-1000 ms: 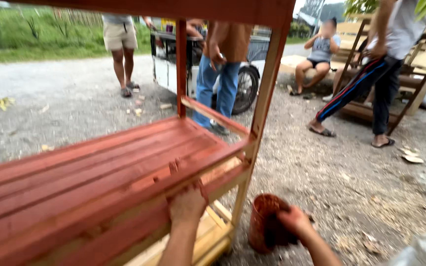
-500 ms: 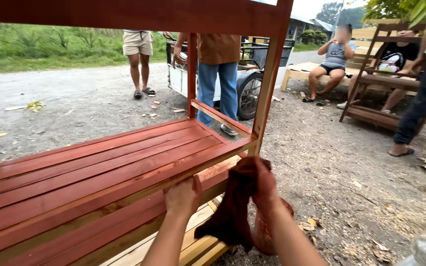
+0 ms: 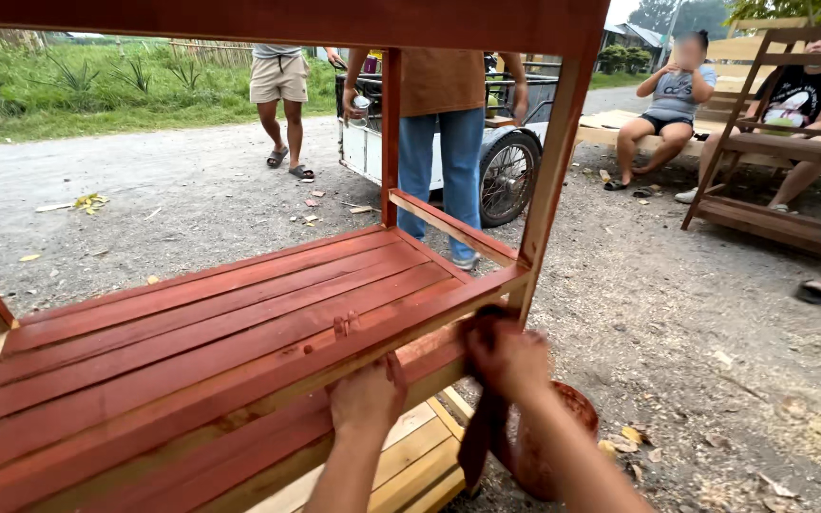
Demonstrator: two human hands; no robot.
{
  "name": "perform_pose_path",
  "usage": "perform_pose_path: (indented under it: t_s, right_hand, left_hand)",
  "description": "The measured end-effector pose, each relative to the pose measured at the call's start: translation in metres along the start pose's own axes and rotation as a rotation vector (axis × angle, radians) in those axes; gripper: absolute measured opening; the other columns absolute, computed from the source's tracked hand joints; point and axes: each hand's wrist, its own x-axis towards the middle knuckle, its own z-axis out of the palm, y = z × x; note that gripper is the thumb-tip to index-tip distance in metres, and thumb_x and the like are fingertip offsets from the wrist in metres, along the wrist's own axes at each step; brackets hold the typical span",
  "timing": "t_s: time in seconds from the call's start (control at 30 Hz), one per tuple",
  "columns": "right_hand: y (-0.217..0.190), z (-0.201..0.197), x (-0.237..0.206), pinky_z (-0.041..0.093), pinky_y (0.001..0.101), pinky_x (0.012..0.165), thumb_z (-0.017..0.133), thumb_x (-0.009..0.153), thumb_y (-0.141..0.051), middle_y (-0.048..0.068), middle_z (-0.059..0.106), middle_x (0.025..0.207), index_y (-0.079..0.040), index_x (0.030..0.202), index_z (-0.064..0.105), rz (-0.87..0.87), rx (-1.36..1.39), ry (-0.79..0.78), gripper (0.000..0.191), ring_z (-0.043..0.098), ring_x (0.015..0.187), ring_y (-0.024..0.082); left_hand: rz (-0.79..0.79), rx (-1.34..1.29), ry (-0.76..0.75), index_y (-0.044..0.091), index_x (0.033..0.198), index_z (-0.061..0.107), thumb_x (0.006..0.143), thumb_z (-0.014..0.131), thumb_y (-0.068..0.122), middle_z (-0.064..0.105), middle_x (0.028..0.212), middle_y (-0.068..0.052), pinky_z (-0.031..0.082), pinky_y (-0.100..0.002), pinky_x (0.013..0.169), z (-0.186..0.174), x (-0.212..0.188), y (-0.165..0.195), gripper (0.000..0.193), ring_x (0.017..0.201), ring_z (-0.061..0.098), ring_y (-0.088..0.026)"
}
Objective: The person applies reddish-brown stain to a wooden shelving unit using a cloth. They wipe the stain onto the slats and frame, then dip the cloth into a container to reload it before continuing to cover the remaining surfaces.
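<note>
outdoors, on a gravel yard (image 3: 715, 323) beside a grassy strip (image 3: 78, 95), a wooden rack (image 3: 239, 313) with slatted shelves stands close to the camera. its upper slats and frame are stained red-brown, while the lowest shelf (image 3: 420, 465) is pale bare wood.

from the head view, the left hand (image 3: 365, 397) rests on the front rail of the rack, fingers curled over its edge, so its grip is closed on the rail. the right hand (image 3: 507, 356) is pressed against the same rail just beside the corner post, and its grip is closed around a dark stained cloth (image 3: 479, 432), which hangs down from the hand. just below and behind this hand, a small red-brown pot (image 3: 553, 446) sits on the ground near the rack's corner; its contents are hidden.

behind the rack, 2 people stand next to a white cart with a spoked wheel (image 3: 508, 176): 1 in jeans (image 3: 444, 152) and 1 in beige shorts (image 3: 279, 81). to the right, 2 more people sit near another wooden frame (image 3: 772, 142), well apart from the hands. some dry leaves (image 3: 87, 201) lie on the gravel.
</note>
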Motion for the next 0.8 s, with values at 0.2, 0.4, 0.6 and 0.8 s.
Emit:
perform_pose_path:
  t_s: [0.2, 0.4, 0.6, 0.8]
  right_hand:
    - [0.015, 0.029, 0.022, 0.054, 0.0498, 0.09, 0.061, 0.091, -0.05, 0.015, 0.071, 0.114, -0.007, 0.111, 0.068, 0.072, -0.019, 0.102, 0.048, 0.068, 0.106, 0.034]
    - [0.029, 0.038, 0.022, 0.055, 0.0494, 0.088, 0.07, 0.086, -0.037, 0.02, 0.071, 0.11, -0.005, 0.115, 0.065, 0.004, 0.053, 0.081, 0.044, 0.068, 0.103, 0.039]
    - [0.044, 0.036, -0.006, 0.056, 0.0495, 0.085, 0.074, 0.082, -0.031, 0.021, 0.074, 0.101, -0.005, 0.114, 0.067, 0.084, 0.211, 0.128, 0.042, 0.07, 0.096, 0.042]
    - [0.061, 0.02, -0.036, 0.059, 0.04, 0.078, 0.069, 0.087, -0.025, 0.016, 0.08, 0.091, -0.006, 0.109, 0.075, 0.134, 0.61, 0.087, 0.029, 0.078, 0.086, 0.03]
  left_hand:
    - [-0.01, 0.029, -0.013, 0.007, 0.136, 0.057, 0.097, 0.043, 0.029, 0.033, 0.159, -0.022, 0.009, -0.071, 0.118, -0.004, -0.003, 0.008, 0.047, 0.154, 0.017, -0.039]
    - [0.053, 0.03, 0.034, 0.006, 0.135, 0.057, 0.092, 0.045, 0.029, 0.033, 0.157, -0.019, 0.009, -0.076, 0.114, -0.007, -0.004, 0.009, 0.05, 0.152, 0.017, -0.041]
    - [-0.009, 0.002, 0.031, 0.009, 0.137, 0.054, 0.094, 0.041, 0.028, 0.03, 0.162, -0.018, 0.009, -0.077, 0.114, 0.002, 0.0, 0.016, 0.049, 0.153, 0.017, -0.038]
    - [-0.036, 0.037, -0.027, 0.01, 0.139, 0.052, 0.097, 0.038, 0.026, 0.025, 0.164, -0.017, 0.008, -0.076, 0.114, 0.004, 0.003, 0.017, 0.047, 0.154, 0.015, -0.034]
